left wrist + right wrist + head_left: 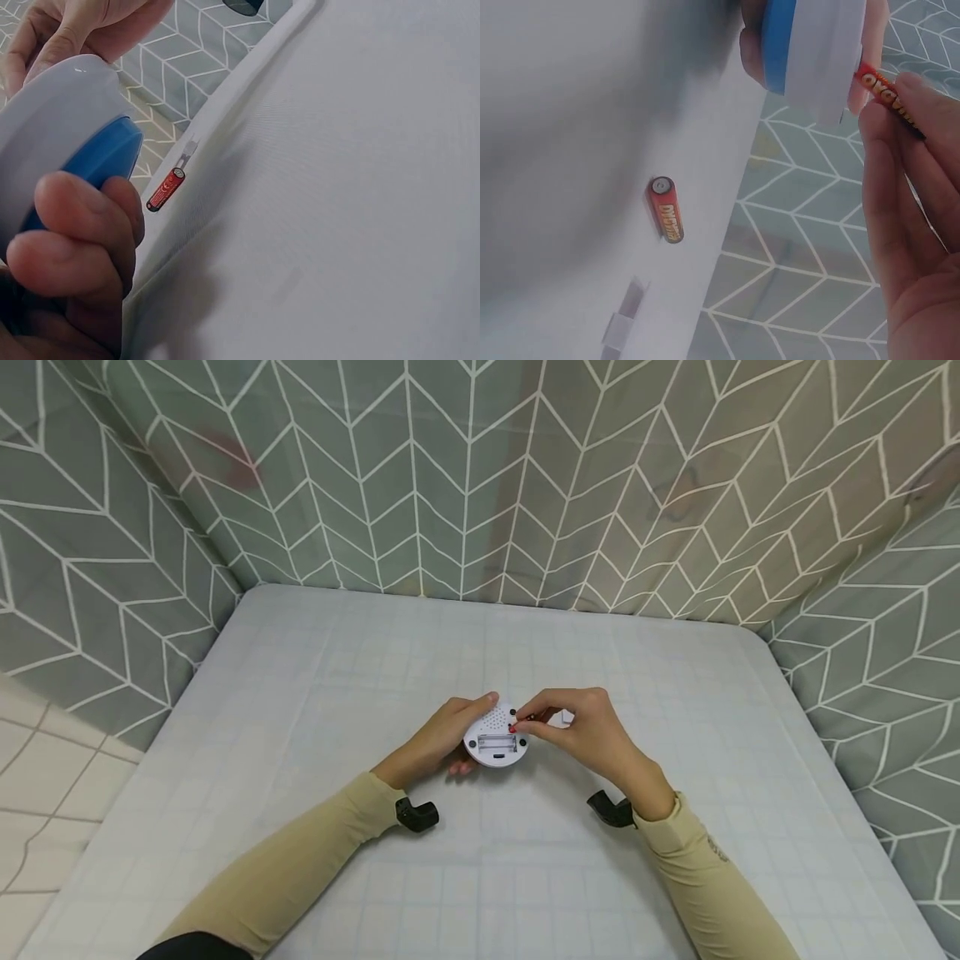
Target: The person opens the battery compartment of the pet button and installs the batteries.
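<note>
My left hand (pixel 448 731) holds a round white device (pixel 491 758) by its side, thumb on the top face and fingers beneath. That face shows speaker holes and an uncovered battery compartment (pixel 497 743) with no battery visible inside. Its other side is blue, seen in both wrist views. My right hand (pixel 581 722) pinches a red and black battery (pixel 887 96) between thumb and fingers, one end at the device's face. A second red battery (pixel 667 214) lies on the table, beside a small white plastic piece (pixel 621 326) that looks like a battery cover.
A white cloth with a faint grid covers the table (pixel 375 660). Grey curtains (pixel 480 485) with white chevron lines hang behind it and at both sides. Pale floor tiles (pixel 45 793) show at the left.
</note>
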